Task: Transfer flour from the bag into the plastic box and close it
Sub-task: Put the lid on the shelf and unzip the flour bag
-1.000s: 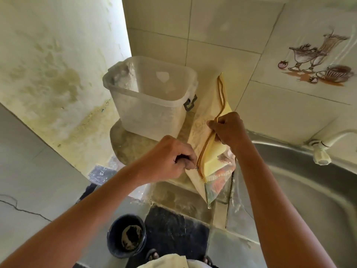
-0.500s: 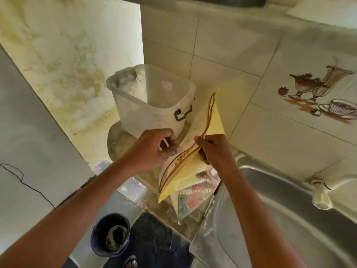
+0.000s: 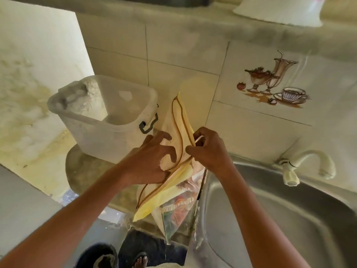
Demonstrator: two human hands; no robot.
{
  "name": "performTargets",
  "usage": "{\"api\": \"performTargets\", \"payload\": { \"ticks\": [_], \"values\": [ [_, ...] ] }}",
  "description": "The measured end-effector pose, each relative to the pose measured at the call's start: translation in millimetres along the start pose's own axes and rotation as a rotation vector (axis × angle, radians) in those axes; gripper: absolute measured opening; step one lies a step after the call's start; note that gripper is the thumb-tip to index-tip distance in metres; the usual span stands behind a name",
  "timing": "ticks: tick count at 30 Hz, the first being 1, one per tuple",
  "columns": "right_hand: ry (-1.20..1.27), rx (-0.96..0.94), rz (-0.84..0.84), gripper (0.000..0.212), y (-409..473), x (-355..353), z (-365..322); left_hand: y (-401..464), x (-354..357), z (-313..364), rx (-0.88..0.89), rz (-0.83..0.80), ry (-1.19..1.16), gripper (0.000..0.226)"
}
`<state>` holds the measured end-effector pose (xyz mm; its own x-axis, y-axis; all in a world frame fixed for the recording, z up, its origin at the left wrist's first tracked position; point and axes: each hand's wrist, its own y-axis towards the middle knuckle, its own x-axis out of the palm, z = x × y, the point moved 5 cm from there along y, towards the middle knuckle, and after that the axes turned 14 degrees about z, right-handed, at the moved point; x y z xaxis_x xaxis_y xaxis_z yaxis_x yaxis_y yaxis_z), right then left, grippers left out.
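Tiled counter (image 3: 87,171): plastic box (image 3: 104,120) beside sink (image 3: 280,209), tap (image 3: 305,165).

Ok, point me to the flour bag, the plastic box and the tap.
flour bag (image 3: 180,120): head view, upper yellow panel.
plastic box (image 3: 108,140): head view, front wall.
tap (image 3: 309,157): head view, curved spout.

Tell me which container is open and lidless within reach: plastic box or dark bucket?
The translucent plastic box on the ledge beside the flour bag; the dark bucket sits on the floor below.
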<state>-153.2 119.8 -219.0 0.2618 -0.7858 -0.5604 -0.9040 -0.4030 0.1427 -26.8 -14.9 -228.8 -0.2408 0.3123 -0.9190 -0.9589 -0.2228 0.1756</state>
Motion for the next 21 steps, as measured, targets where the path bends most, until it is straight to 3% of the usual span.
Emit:
{"api": "performTargets", "payload": {
  "ticks": [2,7,9,11,14,18,21],
  "values": [
    [-0.036,0.022,0.033,0.033,4,-2,1,3,-2,-2,0.039,0.013,0.098,0.042],
    [-0.12,0.05,0.071,0.053,10,3,-5,23,-14,-5,-0.013,0.154,0.057,0.042],
    [-0.149,0.006,0.065,0.067,11,8,-10,30,-20,-9,-0.017,0.198,0.096,0.033],
    [-0.181,-0.035,0.05,0.084,10,10,-15,35,-17,-18,-0.047,0.151,0.14,0.016],
    [-0.181,-0.059,0.001,0.099,5,9,-21,36,-14,-26,-0.121,0.105,0.078,0.018],
    [-0.249,0.014,-0.092,0.083,2,13,-16,41,-16,-33,-0.098,0.166,0.021,0.021],
    [-0.324,0.034,0.0,0.056,1,7,-14,47,-18,-36,-0.052,0.238,-0.13,0.016]
  ]
}}
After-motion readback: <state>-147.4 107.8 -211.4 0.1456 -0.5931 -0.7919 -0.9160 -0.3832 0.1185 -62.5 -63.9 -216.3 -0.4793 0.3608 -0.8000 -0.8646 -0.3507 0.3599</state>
